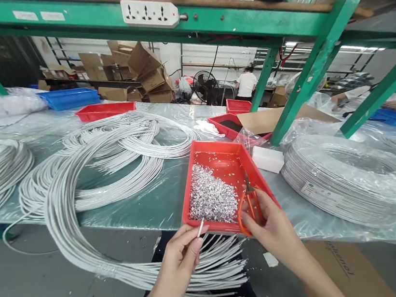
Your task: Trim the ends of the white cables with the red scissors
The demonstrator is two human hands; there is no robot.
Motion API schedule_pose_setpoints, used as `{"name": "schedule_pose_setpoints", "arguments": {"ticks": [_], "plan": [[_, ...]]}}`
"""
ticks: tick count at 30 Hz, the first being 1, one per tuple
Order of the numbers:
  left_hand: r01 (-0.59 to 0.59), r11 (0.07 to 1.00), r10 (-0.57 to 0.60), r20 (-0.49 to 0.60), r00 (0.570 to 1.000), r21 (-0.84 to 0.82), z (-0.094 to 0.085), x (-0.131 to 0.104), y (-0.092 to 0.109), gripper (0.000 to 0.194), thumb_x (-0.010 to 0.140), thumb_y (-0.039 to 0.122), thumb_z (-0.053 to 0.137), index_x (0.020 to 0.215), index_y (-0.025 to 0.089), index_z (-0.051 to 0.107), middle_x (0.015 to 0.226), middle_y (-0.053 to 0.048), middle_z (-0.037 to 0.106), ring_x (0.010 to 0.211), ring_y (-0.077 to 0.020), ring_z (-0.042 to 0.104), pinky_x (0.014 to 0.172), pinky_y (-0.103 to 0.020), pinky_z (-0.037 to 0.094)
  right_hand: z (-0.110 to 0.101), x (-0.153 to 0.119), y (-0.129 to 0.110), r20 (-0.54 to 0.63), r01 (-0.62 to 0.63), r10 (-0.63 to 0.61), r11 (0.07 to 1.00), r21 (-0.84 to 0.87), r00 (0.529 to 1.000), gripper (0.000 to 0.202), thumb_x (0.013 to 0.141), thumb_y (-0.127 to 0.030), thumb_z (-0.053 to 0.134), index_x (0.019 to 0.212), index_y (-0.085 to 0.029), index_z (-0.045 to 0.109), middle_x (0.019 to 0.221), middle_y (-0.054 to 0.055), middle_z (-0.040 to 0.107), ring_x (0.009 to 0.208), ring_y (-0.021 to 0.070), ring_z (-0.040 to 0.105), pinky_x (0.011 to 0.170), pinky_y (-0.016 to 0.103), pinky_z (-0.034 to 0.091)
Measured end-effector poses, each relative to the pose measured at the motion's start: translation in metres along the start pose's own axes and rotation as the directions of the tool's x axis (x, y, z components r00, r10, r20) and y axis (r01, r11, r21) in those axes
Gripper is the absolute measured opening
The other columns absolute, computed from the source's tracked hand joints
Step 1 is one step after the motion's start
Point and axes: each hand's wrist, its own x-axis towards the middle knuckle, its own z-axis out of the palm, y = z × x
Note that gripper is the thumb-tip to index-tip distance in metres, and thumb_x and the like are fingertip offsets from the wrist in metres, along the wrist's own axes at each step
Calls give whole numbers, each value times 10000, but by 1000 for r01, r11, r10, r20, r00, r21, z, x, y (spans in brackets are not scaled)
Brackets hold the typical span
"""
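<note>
Four shallow red plastic trays: nearest (pixel 255 172) with shredded foil scraps, two (pixel 220 121) (pixel 238 105) behind, one (pixel 104 110) far left. One blue plastic tray (pixel 67 98). One pair of orange-handled snips (pixel 249 205). One white rectangular block (pixel 268 158). One wrapped coil of grey cable (pixel 352 182) at right. One white three-socket power strip (pixel 149 13) overhead. One black standing fan (pixel 206 87).

Head view, downward, near workbench (pixel 162 207)
</note>
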Motion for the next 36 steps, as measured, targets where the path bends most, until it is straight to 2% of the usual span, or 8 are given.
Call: {"name": "schedule_pose_setpoints", "arguments": {"ticks": [4,9,11,15,17,26,30,36], "plan": [[49,998,-50,-19,999,-43,2,0,1,369,784,455,515,949,166,674,786,-45,512,421,-61,436,364,-194,377,0,17,7,-76,57,-52,997,61,996,323,770,-240,492,1083,-174,443,811,51,603,694,213,587,681,339,479],[68,986,-88,-130,988,-151,2,1,1,309,740,421,593,904,166,651,654,15,485,428,-70,458,395,-189,404,7,-11,0,97,-33,4,953,301,995,505,716,-242,541,1185,-181,368,971,88,577,847,217,581,723,312,497],[48,983,-83,-198,977,-175,3,3,2,266,736,381,610,898,171,632,615,36,460,441,-76,467,403,-180,397,8,-26,-5,166,-77,33,960,268,986,596,673,-214,560,1230,-185,351,1048,102,553,941,241,546,791,341,470],[-20,996,6,-168,986,-84,3,4,4,179,773,286,582,909,186,641,634,31,464,466,-72,445,440,-180,388,4,-37,-21,470,-61,45,998,18,881,513,619,-136,594,1116,-221,502,856,39,604,814,246,552,762,363,458],[-46,999,42,-122,992,-27,3,2,3,169,799,260,553,920,196,652,669,14,481,502,-81,441,465,-186,383,3,-35,-26,547,-32,50,999,-42,835,446,658,-125,572,1086,-241,521,805,19,598,760,229,547,704,337,467],[-105,991,110,-65,992,77,0,-1,6,118,799,240,561,809,192,668,689,-4,487,594,-110,444,519,-199,355,-2,-34,-10,593,136,-66,988,-73,802,372,831,-238,489,1202,-230,462,963,84,622,859,254,574,737,346,482],[-40,999,43,-92,995,30,0,0,7,145,757,266,606,670,152,629,630,15,462,510,-87,437,455,-188,339,-4,-36,-9,575,180,-78,976,-122,814,403,844,-244,465,1245,-222,432,1057,112,609,936,272,570,764,356,489],[112,976,-88,131,987,-186,-6,4,7,318,775,411,563,640,125,595,490,-1,545,417,-94,500,450,-194,390,-2,-34,-5,579,267,-116,946,-183,807,412,852,-213,436,1263,-241,414,1058,111,604,920,274,567,766,373,478]]}}
